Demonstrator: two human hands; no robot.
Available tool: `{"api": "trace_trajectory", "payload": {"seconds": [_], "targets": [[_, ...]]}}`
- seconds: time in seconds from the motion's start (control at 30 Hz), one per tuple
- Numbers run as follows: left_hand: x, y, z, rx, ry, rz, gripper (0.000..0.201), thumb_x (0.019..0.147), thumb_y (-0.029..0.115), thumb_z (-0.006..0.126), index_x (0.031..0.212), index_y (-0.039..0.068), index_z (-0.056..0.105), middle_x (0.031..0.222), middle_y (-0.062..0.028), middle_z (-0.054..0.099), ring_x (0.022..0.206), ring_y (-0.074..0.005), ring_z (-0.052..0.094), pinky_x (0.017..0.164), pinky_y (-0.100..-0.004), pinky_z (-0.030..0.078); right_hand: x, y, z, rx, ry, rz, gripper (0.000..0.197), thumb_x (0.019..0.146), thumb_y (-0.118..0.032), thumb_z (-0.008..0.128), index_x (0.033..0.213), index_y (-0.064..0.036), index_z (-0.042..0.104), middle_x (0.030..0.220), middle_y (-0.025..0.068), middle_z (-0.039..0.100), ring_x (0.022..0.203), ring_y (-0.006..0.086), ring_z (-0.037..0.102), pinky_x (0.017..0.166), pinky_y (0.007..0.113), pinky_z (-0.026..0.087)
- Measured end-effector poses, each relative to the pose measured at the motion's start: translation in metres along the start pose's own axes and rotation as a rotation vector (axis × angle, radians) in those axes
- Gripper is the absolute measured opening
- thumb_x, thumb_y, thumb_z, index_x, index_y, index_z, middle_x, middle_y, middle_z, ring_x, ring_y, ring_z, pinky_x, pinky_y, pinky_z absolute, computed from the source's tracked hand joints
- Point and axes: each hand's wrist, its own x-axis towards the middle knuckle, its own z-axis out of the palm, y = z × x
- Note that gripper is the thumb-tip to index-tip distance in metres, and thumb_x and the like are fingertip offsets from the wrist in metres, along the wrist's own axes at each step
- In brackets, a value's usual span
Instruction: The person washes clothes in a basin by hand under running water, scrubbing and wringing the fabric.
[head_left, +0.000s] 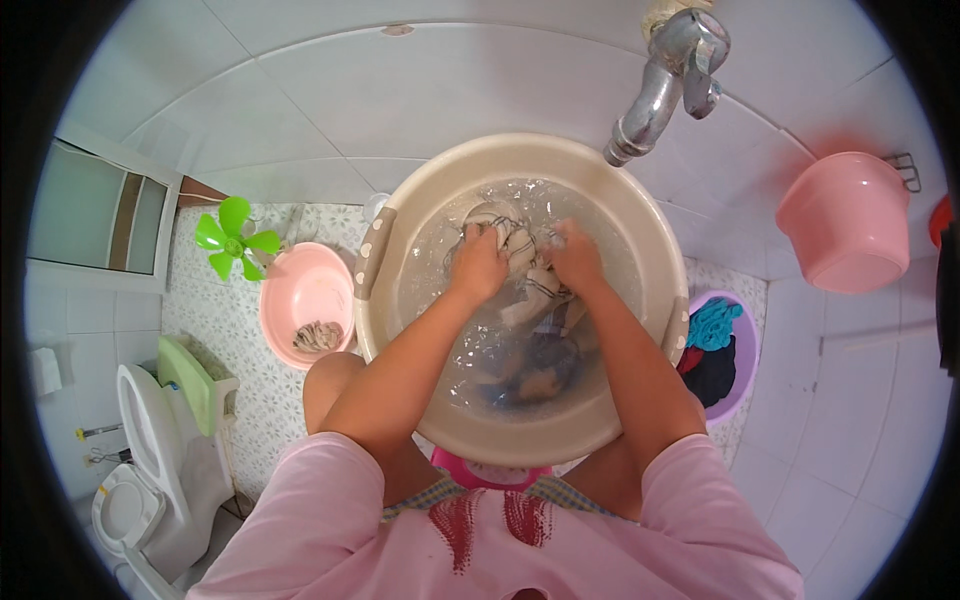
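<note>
A large beige basin (530,148) full of cloudy, sudsy water stands between my knees. My left hand (479,264) has its fingers curled into a wet, light-coloured cloth with dark stripes (520,252), bunched at the water's surface. On the cloth's right side, my right hand (577,258) grips it too, its fingertips slightly blurred and partly hidden by wet fabric. Dark blue fabric (548,362) lies under the water nearer to me, its shape unclear through the murk.
A metal tap (655,100) juts from the wall above the basin's far right rim. Left are a small pink basin (283,290) with a crumpled cloth, a green fan blade (234,243) and a toilet (150,425). Right are a purple tub (742,385) of clothes and a hanging pink bucket (850,225).
</note>
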Motion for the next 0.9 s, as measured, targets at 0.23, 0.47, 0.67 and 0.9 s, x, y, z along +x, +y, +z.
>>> {"api": "trace_trajectory", "payload": {"seconds": [0.23,0.47,0.67,0.9], "targets": [[0.012,0.002,0.002,-1.116,-0.249,-0.566,0.068,0.081,0.052,0.053,0.131,0.011,0.034,0.13,-0.0168,0.039,0.114,-0.0297,0.045,0.089,-0.047,0.039,-0.009,-0.028,0.017,0.121,0.285,0.236,0.036,0.078,-0.021,0.051,0.107,-0.0005,0.046,0.102,0.0263,0.054,0.096,0.0388,0.053,0.083,0.045,0.04],[0.018,-0.015,0.001,-1.765,-0.749,-0.526,0.071,0.077,0.066,0.044,0.125,0.013,0.041,0.114,-0.0104,0.053,0.099,-0.0248,0.054,0.082,-0.0403,0.045,-0.056,-0.114,0.009,0.322,0.147,-0.13,0.027,0.076,-0.028,0.055,0.083,-0.0023,0.056,0.069,0.0199,0.058,0.068,0.0359,0.059,0.062,0.043,0.046],[0.016,-0.023,0.004,-2.145,-1.082,-0.332,0.048,0.085,0.053,0.046,0.103,0.01,0.054,0.085,-0.0056,0.059,0.075,-0.0189,0.057,0.065,-0.0332,0.049,-0.053,-0.12,0.016,0.023,0.248,-0.241,0.025,0.077,-0.028,0.055,0.081,-0.0037,0.056,0.065,0.0186,0.057,0.063,0.0359,0.057,0.059,0.041,0.046],[0.007,0.018,-0.018,-1.695,-0.526,-0.54,0.027,0.086,0.022,0.05,0.107,0.006,0.052,0.093,-0.0076,0.06,0.08,-0.0206,0.06,0.07,-0.0339,0.05,-0.008,-0.043,-0.019,-0.221,0.386,-0.018,0.033,0.078,-0.031,0.055,0.092,-0.0018,0.053,0.085,0.0207,0.059,0.079,0.0392,0.058,0.068,0.047,0.044]]}}
